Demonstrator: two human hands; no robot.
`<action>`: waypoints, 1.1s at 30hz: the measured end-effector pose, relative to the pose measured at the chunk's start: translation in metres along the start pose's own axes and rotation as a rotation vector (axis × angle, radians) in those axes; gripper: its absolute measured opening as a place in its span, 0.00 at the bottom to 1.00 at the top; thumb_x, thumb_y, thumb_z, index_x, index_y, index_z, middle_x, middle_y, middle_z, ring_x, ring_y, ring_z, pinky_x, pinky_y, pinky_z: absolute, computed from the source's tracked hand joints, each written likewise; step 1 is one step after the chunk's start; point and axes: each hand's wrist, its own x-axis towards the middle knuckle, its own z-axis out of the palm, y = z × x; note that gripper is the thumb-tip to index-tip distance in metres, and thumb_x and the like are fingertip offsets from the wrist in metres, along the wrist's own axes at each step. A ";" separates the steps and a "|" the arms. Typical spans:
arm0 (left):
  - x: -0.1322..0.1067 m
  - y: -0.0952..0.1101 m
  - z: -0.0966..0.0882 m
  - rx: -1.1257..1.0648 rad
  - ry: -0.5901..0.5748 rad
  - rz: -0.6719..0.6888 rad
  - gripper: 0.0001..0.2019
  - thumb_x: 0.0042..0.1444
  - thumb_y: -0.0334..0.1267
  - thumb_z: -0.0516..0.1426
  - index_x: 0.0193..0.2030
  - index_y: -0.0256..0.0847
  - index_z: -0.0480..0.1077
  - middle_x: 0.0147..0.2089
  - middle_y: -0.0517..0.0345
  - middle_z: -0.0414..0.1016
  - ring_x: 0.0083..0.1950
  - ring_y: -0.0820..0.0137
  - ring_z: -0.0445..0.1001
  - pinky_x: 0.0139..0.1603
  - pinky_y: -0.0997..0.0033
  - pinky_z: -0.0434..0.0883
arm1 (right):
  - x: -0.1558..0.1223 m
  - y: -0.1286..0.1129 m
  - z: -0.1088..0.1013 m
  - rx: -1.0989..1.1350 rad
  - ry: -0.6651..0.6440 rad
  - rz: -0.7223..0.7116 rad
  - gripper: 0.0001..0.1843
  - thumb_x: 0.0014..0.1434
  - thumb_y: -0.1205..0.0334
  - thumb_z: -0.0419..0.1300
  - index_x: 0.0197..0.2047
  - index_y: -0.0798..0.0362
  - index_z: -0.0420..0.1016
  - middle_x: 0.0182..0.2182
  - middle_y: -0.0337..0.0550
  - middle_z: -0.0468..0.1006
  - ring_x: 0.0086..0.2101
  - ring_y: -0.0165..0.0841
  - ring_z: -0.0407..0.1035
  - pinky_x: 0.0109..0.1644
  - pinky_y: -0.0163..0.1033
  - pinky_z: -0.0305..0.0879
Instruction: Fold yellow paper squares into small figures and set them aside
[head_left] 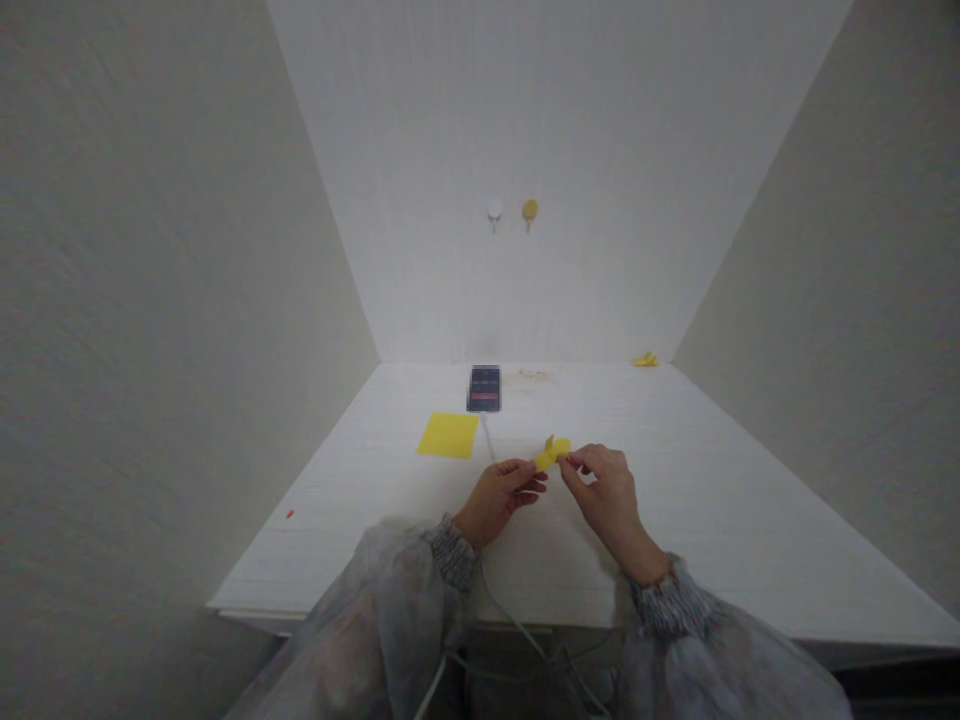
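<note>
A small folded yellow paper piece (552, 453) is held above the white table (712, 500) between both my hands. My left hand (501, 496) pinches its left end with thumb and fingertips. My right hand (607, 495) pinches its right end, fingers curled. A flat yellow paper square (448, 436) lies on the table to the left of my hands.
A phone (484, 388) with a lit screen lies at the back, its cable (491, 445) running toward me and off the front edge. Another small yellow folded piece (645, 360) sits at the back right corner. Two hooks (511, 212) hang on the back wall. Walls close in both sides.
</note>
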 end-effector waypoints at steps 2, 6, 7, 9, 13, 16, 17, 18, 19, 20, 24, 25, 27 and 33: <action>0.000 0.001 0.000 -0.021 -0.013 -0.016 0.11 0.45 0.41 0.58 0.30 0.33 0.68 0.33 0.53 0.72 0.29 0.78 0.69 0.28 0.80 0.65 | 0.001 -0.001 -0.004 -0.004 0.005 0.003 0.06 0.51 0.63 0.54 0.23 0.53 0.67 0.19 0.36 0.70 0.23 0.29 0.62 0.33 0.39 0.54; 0.002 0.002 -0.001 -0.036 -0.060 -0.029 0.10 0.45 0.40 0.58 0.29 0.33 0.69 0.32 0.54 0.71 0.28 0.79 0.68 0.27 0.81 0.66 | 0.005 -0.006 -0.015 0.017 0.018 0.018 0.07 0.51 0.63 0.54 0.23 0.52 0.67 0.20 0.37 0.70 0.23 0.29 0.62 0.33 0.38 0.56; 0.002 0.003 -0.001 -0.030 -0.074 -0.025 0.11 0.46 0.41 0.58 0.29 0.33 0.69 0.32 0.54 0.71 0.28 0.79 0.68 0.27 0.81 0.66 | 0.006 -0.006 -0.016 0.028 0.028 0.019 0.07 0.51 0.63 0.54 0.24 0.52 0.67 0.20 0.37 0.70 0.23 0.29 0.62 0.33 0.38 0.56; 0.004 0.002 -0.003 -0.005 -0.105 -0.033 0.11 0.46 0.41 0.57 0.28 0.33 0.69 0.32 0.54 0.70 0.28 0.79 0.68 0.27 0.81 0.66 | 0.010 0.002 -0.018 0.041 0.057 0.034 0.06 0.52 0.63 0.54 0.26 0.53 0.68 0.22 0.38 0.71 0.25 0.29 0.63 0.35 0.38 0.58; 0.008 -0.001 -0.009 0.078 -0.120 -0.052 0.11 0.45 0.41 0.57 0.28 0.33 0.69 0.32 0.54 0.70 0.28 0.78 0.68 0.27 0.81 0.65 | 0.024 0.059 -0.020 -0.042 0.108 0.273 0.09 0.52 0.58 0.53 0.30 0.54 0.71 0.28 0.42 0.73 0.29 0.30 0.67 0.35 0.36 0.61; 0.012 -0.002 -0.011 0.125 -0.107 -0.042 0.12 0.46 0.42 0.57 0.28 0.33 0.69 0.32 0.54 0.69 0.29 0.77 0.68 0.28 0.80 0.65 | 0.037 0.125 -0.032 -0.127 0.131 0.397 0.14 0.53 0.57 0.50 0.32 0.58 0.72 0.27 0.47 0.75 0.27 0.33 0.68 0.32 0.37 0.62; 0.013 -0.002 -0.010 0.138 -0.111 -0.036 0.12 0.46 0.43 0.56 0.29 0.33 0.69 0.32 0.54 0.69 0.29 0.77 0.68 0.28 0.80 0.65 | 0.040 0.146 -0.037 -0.158 0.133 0.437 0.15 0.52 0.57 0.50 0.32 0.58 0.73 0.26 0.48 0.76 0.27 0.34 0.68 0.31 0.37 0.61; 0.015 -0.002 -0.009 0.166 -0.118 -0.040 0.12 0.46 0.43 0.56 0.28 0.33 0.69 0.32 0.54 0.69 0.29 0.77 0.68 0.28 0.80 0.65 | 0.042 0.166 -0.042 -0.190 0.131 0.476 0.15 0.51 0.57 0.51 0.31 0.59 0.73 0.26 0.48 0.76 0.26 0.34 0.68 0.30 0.38 0.61; 0.016 -0.002 -0.007 0.196 -0.120 -0.040 0.13 0.46 0.43 0.56 0.28 0.33 0.69 0.31 0.54 0.69 0.29 0.77 0.67 0.29 0.80 0.65 | 0.043 0.183 -0.047 -0.221 0.125 0.512 0.15 0.51 0.57 0.51 0.31 0.59 0.74 0.25 0.48 0.76 0.26 0.35 0.68 0.30 0.38 0.60; 0.018 -0.002 -0.005 0.227 -0.117 -0.039 0.13 0.46 0.44 0.56 0.28 0.33 0.69 0.31 0.54 0.69 0.29 0.77 0.67 0.29 0.80 0.64 | 0.043 0.198 -0.051 -0.247 0.115 0.545 0.14 0.50 0.58 0.52 0.30 0.59 0.74 0.25 0.48 0.76 0.26 0.35 0.68 0.30 0.37 0.60; 0.027 -0.008 0.000 0.364 -0.146 -0.083 0.14 0.46 0.45 0.55 0.27 0.33 0.69 0.29 0.55 0.70 0.28 0.77 0.66 0.30 0.78 0.64 | 0.043 0.241 -0.050 -0.326 0.063 0.658 0.12 0.50 0.61 0.53 0.31 0.57 0.75 0.28 0.47 0.77 0.29 0.33 0.69 0.32 0.35 0.60; 0.030 -0.010 0.000 0.397 -0.153 -0.097 0.15 0.45 0.46 0.56 0.26 0.32 0.68 0.26 0.56 0.69 0.26 0.77 0.66 0.29 0.78 0.64 | 0.043 0.249 -0.046 -0.342 0.046 0.685 0.11 0.51 0.62 0.53 0.31 0.57 0.75 0.29 0.46 0.76 0.31 0.33 0.69 0.33 0.34 0.60; 0.036 -0.014 -0.001 0.433 -0.158 -0.105 0.15 0.46 0.45 0.55 0.26 0.32 0.68 0.26 0.56 0.69 0.26 0.77 0.65 0.30 0.77 0.63 | 0.044 0.263 -0.038 -0.371 0.008 0.743 0.10 0.53 0.62 0.53 0.33 0.57 0.74 0.31 0.46 0.75 0.33 0.33 0.68 0.36 0.35 0.62; 0.052 -0.019 -0.001 0.540 -0.168 -0.159 0.17 0.43 0.49 0.56 0.25 0.33 0.68 0.22 0.58 0.68 0.24 0.76 0.64 0.29 0.76 0.62 | 0.056 0.293 -0.019 -0.443 -0.102 0.871 0.14 0.58 0.60 0.50 0.46 0.55 0.64 0.44 0.45 0.67 0.40 0.32 0.65 0.41 0.43 0.64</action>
